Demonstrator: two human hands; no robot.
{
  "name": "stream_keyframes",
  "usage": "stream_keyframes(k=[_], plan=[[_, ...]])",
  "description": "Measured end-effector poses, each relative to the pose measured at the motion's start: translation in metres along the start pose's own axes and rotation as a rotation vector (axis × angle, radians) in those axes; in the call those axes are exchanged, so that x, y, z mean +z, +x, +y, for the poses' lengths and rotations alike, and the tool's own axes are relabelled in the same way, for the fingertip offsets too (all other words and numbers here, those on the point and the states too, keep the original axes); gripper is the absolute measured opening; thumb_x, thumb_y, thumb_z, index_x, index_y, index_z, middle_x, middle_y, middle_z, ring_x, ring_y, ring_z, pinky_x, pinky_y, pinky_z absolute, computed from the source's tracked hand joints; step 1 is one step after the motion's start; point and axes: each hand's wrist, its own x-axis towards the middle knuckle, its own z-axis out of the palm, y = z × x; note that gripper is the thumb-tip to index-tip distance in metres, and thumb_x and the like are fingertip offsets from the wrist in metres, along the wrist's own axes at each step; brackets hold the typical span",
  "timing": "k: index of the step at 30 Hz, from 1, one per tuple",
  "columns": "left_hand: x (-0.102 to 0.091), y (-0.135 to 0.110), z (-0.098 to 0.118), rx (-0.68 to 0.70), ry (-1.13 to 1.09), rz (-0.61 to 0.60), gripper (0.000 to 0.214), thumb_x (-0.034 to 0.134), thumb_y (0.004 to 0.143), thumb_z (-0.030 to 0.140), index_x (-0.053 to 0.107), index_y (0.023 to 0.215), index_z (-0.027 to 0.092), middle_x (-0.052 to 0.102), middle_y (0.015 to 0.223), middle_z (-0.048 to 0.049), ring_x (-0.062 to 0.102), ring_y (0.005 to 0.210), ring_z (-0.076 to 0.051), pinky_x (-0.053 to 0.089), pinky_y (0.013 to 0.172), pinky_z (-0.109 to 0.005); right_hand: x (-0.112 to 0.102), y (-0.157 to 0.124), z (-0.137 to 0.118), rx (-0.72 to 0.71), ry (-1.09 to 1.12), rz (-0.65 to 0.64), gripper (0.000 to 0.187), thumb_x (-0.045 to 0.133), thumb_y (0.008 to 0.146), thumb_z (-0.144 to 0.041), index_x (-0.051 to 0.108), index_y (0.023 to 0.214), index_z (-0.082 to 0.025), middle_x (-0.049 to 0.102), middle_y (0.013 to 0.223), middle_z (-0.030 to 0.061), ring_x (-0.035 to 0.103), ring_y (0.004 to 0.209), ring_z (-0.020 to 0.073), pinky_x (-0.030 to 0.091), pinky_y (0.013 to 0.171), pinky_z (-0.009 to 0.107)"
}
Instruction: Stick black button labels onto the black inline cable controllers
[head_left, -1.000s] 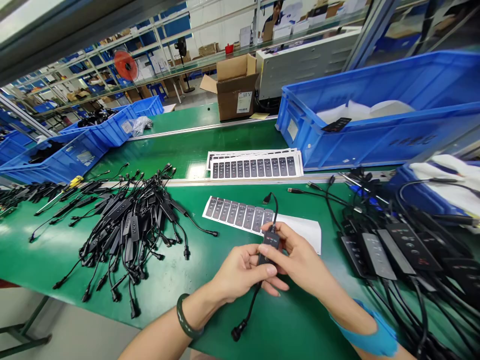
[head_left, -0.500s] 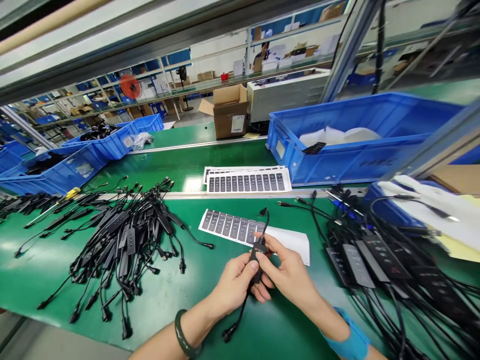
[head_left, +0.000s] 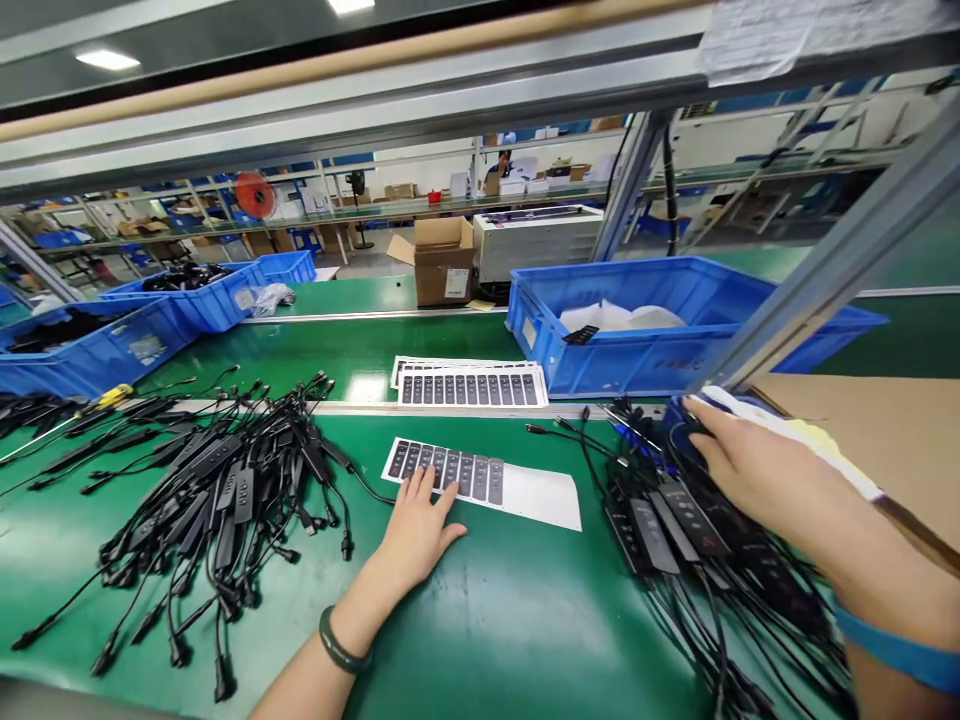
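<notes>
My left hand point(head_left: 421, 532) is open, palm down, its fingertips on the lower edge of a label sheet point(head_left: 544, 495) with several dark grey stickers. The sheet's right part is bare white. Over at the right, my right hand point(head_left: 757, 462) reaches across a pile of black cabled controllers point(head_left: 686, 515). Its thumb and index finger are apart; the other fingers are hidden, and I see nothing between them. A blue container and white sheets point(head_left: 780, 412) lie beside that hand. A larger heap of black cabled controllers point(head_left: 244, 495) spreads left of my left hand.
More label sheets point(head_left: 469, 388) lie on the metal strip behind. A large blue bin point(head_left: 622, 365) stands at back right, with blue bins point(head_left: 161, 340) at far left. A yellow-handled screwdriver point(head_left: 114, 396) lies by the left heap. A slanted metal post point(head_left: 840, 265) rises at the right.
My hands have parted from the black controller they held together. The left moved to the label sheet, the right to the right-hand pile. The view has shifted and tilted up.
</notes>
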Motion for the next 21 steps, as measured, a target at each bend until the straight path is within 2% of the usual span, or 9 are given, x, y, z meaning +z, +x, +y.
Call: stream_keyframes(k=[3,5,8,10,12,14,17,19,21], plan=[[0.007,0.0,0.009,-0.023,0.007,0.014,0.06,0.064,0.086,0.039,0.048,0.14,0.018,0.033,0.152,-0.0242,0.028,0.14,-0.044,0.028,0.109,-0.064,0.025,-0.004,0.009,-0.035,-0.237,-0.062,0.013,0.058,0.075,-0.019,0.066,0.085,-0.02,0.059,0.074,0.0187,0.059,0.087,0.0439,0.038,0.073,0.055],[0.01,0.001,0.012,-0.033,0.016,0.017,0.062,0.064,0.086,0.04,0.047,0.141,0.017,0.033,0.151,-0.0254,0.029,0.14,-0.045,0.028,0.109,-0.064,0.057,-0.011,0.0,-0.101,-0.21,-0.145,0.017,0.057,0.077,-0.022,0.068,0.09,-0.019,0.062,0.083,0.0181,0.061,0.086,0.0379,0.042,0.074,0.051],[0.015,0.0,0.013,-0.028,0.084,0.031,0.063,0.061,0.087,0.044,0.045,0.142,0.017,0.035,0.15,-0.0254,0.031,0.139,-0.044,0.03,0.109,-0.061,0.115,-0.025,-0.023,-0.199,-0.123,-0.334,0.019,0.055,0.08,-0.025,0.069,0.092,-0.02,0.067,0.087,0.0095,0.064,0.075,0.0243,0.048,0.072,0.036],[0.019,-0.001,0.012,-0.03,0.141,0.056,0.063,0.056,0.089,0.049,0.045,0.142,0.019,0.036,0.15,-0.024,0.033,0.139,-0.042,0.031,0.109,-0.059,0.148,-0.032,-0.035,-0.222,-0.076,-0.401,0.016,0.057,0.079,-0.026,0.07,0.086,-0.019,0.068,0.084,0.0084,0.065,0.075,0.023,0.049,0.07,0.033],[0.022,-0.003,0.013,-0.036,0.18,0.078,0.062,0.051,0.089,0.054,0.045,0.142,0.021,0.038,0.149,-0.0226,0.035,0.138,-0.04,0.033,0.108,-0.057,0.167,-0.036,-0.042,-0.229,-0.035,-0.411,0.015,0.056,0.079,-0.028,0.068,0.077,-0.019,0.067,0.081,0.0095,0.065,0.076,0.0244,0.049,0.071,0.033],[0.022,-0.004,0.014,-0.039,0.192,0.091,0.063,0.05,0.089,0.058,0.045,0.141,0.023,0.04,0.148,-0.0218,0.038,0.136,-0.039,0.035,0.107,-0.055,0.169,-0.035,-0.046,-0.232,0.019,-0.39,0.02,0.052,0.08,-0.034,0.064,0.072,-0.02,0.066,0.079,0.0097,0.064,0.075,0.0247,0.048,0.072,0.035],[0.014,0.001,0.013,-0.055,0.103,0.106,0.059,0.052,0.088,0.056,0.047,0.139,0.026,0.045,0.145,-0.0172,0.043,0.132,-0.035,0.037,0.107,-0.05,0.15,-0.029,-0.051,-0.189,0.112,-0.27,0.03,0.046,0.081,-0.046,0.062,0.077,-0.02,0.065,0.085,0.0112,0.062,0.073,0.0259,0.048,0.07,0.039],[0.001,0.009,0.003,-0.153,-0.005,0.143,0.049,0.057,0.089,0.046,0.051,0.135,0.029,0.053,0.137,-0.0127,0.05,0.125,-0.031,0.04,0.103,-0.045,0.13,-0.027,-0.059,-0.047,0.212,-0.134,0.035,0.05,0.077,-0.053,0.062,0.083,-0.021,0.066,0.084,0.011,0.061,0.072,0.0269,0.048,0.067,0.04],[-0.015,0.016,-0.017,-0.334,-0.075,0.222,0.045,0.058,0.09,0.033,0.052,0.134,0.024,0.058,0.127,-0.0148,0.054,0.118,-0.031,0.042,0.099,-0.046,0.112,-0.031,-0.07,0.126,0.306,-0.063,0.035,0.055,0.075,-0.057,0.061,0.085,-0.023,0.064,0.077,0.008,0.059,0.067,0.0263,0.045,0.063,0.04]])
